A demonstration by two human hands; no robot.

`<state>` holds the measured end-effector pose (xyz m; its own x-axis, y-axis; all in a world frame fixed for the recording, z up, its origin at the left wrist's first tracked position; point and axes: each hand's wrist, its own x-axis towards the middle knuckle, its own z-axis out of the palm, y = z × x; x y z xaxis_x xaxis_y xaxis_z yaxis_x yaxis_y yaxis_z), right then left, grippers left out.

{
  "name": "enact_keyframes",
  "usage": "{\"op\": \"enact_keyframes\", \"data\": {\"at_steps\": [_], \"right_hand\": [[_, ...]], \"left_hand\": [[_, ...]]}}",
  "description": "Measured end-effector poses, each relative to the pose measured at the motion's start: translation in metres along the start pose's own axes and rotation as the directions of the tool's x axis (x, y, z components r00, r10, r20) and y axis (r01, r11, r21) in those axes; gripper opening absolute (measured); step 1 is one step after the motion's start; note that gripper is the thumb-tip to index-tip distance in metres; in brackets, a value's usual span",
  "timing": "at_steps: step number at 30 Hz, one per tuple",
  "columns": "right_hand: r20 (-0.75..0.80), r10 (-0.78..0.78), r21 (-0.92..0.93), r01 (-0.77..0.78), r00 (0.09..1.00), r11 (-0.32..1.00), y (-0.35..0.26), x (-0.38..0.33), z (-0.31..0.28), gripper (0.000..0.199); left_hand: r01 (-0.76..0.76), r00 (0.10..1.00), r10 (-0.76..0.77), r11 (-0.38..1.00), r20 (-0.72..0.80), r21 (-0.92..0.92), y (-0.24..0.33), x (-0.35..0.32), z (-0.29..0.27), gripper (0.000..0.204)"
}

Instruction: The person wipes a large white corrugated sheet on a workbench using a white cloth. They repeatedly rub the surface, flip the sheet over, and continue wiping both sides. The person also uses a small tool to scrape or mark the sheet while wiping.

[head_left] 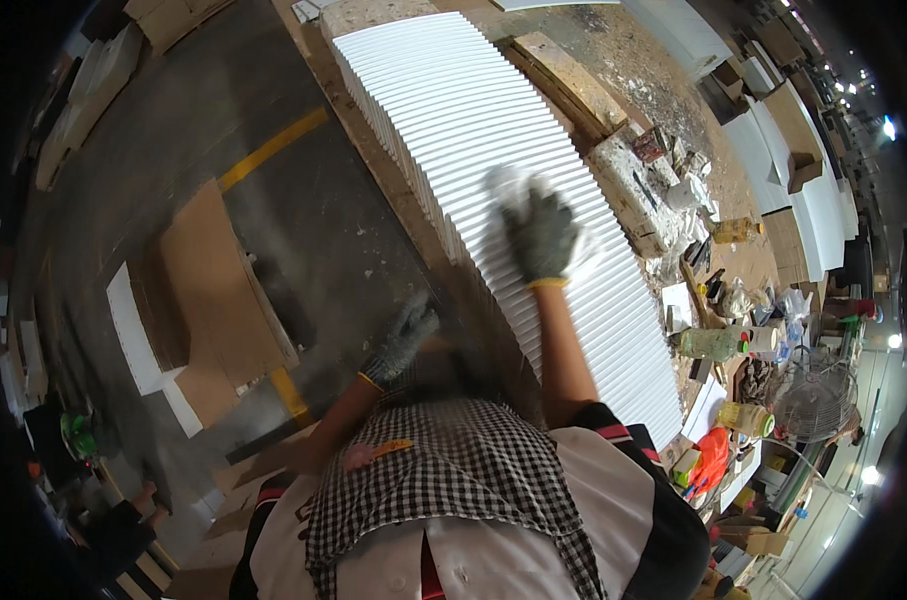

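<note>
A long row of white boards, set closely side by side with their ridged edges up, runs along the workbench. My right hand, in a dark grey glove with a yellow cuff, presses a bunched white cloth against the top of the row, near its middle. Some motion blur surrounds the cloth. Off the bench's near edge, my left hand hangs in a grey glove with its fingers stretched out and nothing in it.
Beyond the row lie a wooden block, a paint-crusted white box, several bottles such as a greenish one, and an orange cloth. A fan stands at the right. Cardboard is on the left.
</note>
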<state>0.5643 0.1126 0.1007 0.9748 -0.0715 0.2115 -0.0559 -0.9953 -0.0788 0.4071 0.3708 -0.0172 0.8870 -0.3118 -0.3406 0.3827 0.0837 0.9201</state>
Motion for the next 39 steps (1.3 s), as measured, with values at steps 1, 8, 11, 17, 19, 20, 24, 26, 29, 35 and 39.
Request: {"op": "enact_keyframes", "data": {"at_steps": [1,8,11,17,19,20,24,26,29,35,39], "right_hand": [[-0.079,-0.197,-0.045,0.194,0.977,0.98,-0.026,-0.013,0.0,0.061],[-0.024,-0.243,0.814,0.16,0.97,0.558,-0.017,0.053,-0.01,0.033],[0.125,0.125,0.405,-0.166,0.984,0.899,0.025,0.128,-0.013,0.041],[0.178,-0.069,0.062,0.059,0.982,0.996,-0.078,0.094,0.013,0.039],[0.206,-0.21,0.138,0.184,0.956,0.973,-0.117,0.062,0.016,0.028],[0.221,-0.301,0.413,0.191,0.928,0.891,-0.13,0.051,0.016,0.024],[0.078,-0.344,0.481,0.266,0.936,0.835,-0.092,0.09,0.014,0.026],[0.281,-0.174,0.456,0.028,0.944,0.89,-0.035,0.132,0.009,0.027],[0.233,0.137,-0.229,-0.082,0.963,0.97,-0.003,0.163,0.014,0.041],[0.033,-0.379,0.063,0.376,0.925,0.924,-0.09,0.079,0.038,0.048],[0.041,-0.545,0.252,0.519,0.837,0.816,-0.036,0.108,0.056,0.04]], "left_hand": [[0.02,0.999,-0.02,1.0,-0.045,0.009,0.001,0.007,-0.005,0.075],[-0.246,0.963,0.271,0.888,-0.009,0.388,0.044,0.065,0.014,0.1],[-0.101,0.972,0.17,0.924,-0.159,0.368,0.07,0.093,0.024,0.118],[-0.13,0.96,0.219,0.899,-0.173,0.418,0.025,0.176,0.024,0.115],[-0.178,0.957,0.272,0.821,-0.098,0.543,-0.002,0.206,0.027,0.101],[-0.213,0.955,0.293,0.796,-0.053,0.566,-0.01,0.212,0.026,0.094],[-0.287,0.958,0.281,0.914,0.063,0.288,-0.002,0.203,0.028,0.106],[-0.152,0.965,0.219,0.918,-0.147,0.367,0.018,0.182,0.032,0.114],[-0.237,0.95,0.235,0.971,-0.205,0.018,0.047,0.164,0.035,0.119],[-0.094,0.973,0.177,0.891,-0.15,0.444,0.046,0.153,0.036,0.138],[0.058,0.978,0.051,0.866,-0.203,0.496,0.05,0.159,0.036,0.144]]}}
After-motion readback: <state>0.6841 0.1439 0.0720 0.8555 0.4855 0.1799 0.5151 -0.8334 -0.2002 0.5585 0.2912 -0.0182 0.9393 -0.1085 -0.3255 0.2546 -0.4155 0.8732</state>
